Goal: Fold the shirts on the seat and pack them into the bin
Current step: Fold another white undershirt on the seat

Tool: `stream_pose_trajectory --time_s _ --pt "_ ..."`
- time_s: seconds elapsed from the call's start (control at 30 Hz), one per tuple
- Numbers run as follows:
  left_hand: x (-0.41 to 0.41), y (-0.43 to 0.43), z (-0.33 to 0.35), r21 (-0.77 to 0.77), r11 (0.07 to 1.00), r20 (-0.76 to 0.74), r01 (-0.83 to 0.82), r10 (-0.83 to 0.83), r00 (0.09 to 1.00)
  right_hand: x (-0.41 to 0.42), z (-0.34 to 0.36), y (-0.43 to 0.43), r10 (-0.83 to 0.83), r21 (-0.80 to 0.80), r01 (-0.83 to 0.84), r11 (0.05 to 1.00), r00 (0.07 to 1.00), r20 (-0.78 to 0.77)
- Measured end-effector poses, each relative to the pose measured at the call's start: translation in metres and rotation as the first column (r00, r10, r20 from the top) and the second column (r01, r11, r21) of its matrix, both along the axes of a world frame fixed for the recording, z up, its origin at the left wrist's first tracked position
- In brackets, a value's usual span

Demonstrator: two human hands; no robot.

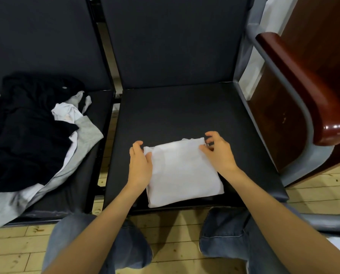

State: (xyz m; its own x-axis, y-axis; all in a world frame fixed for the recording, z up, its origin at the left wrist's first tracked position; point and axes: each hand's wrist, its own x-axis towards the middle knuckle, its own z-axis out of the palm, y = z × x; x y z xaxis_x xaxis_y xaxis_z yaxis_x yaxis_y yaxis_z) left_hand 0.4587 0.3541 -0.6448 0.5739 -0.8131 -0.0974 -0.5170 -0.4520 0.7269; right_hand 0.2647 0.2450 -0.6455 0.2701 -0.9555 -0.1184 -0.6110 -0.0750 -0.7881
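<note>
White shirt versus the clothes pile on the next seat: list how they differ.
The white shirt is folded into a flat rectangle; the clothes pile lies crumpled. The white shirt is one colour; the clothes pile mixes black, grey and white. Both lie on dark seats.

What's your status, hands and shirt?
Hands: left hand and right hand grip far corners of folded white shirt on seat. Unfolded pile on neighbouring seat. Bin not in view.
</note>
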Motion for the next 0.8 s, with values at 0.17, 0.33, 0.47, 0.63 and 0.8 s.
stream_pose_trajectory --time_s 0.17,0.33,0.47,0.63,0.8 --pt "-0.016 0.01 0.004 0.031 0.991 0.47 0.133 -0.132 0.873 0.004 0.015 0.014 0.115 -0.339 -0.166 0.926 0.979 -0.166" --pt "-0.045 0.023 -0.015 0.181 0.94 0.528 0.29 -0.342 0.778 0.021 0.005 0.037 0.36 -0.453 -0.507 0.734 0.855 -0.372" --pt "-0.044 0.03 -0.037 0.268 0.94 0.501 0.21 -0.322 0.803 0.022 -0.021 0.037 0.438 -0.136 -0.619 0.773 0.677 -0.591" --pt "-0.045 0.03 -0.043 0.247 0.946 0.514 0.211 -0.312 0.799 0.021 -0.026 0.038 0.412 -0.139 -0.606 0.783 0.674 -0.613" --pt "-0.042 0.033 -0.041 0.055 0.993 0.504 0.101 -0.115 0.856 0.018 -0.017 0.04 0.359 -0.207 -0.469 0.859 0.838 -0.41"
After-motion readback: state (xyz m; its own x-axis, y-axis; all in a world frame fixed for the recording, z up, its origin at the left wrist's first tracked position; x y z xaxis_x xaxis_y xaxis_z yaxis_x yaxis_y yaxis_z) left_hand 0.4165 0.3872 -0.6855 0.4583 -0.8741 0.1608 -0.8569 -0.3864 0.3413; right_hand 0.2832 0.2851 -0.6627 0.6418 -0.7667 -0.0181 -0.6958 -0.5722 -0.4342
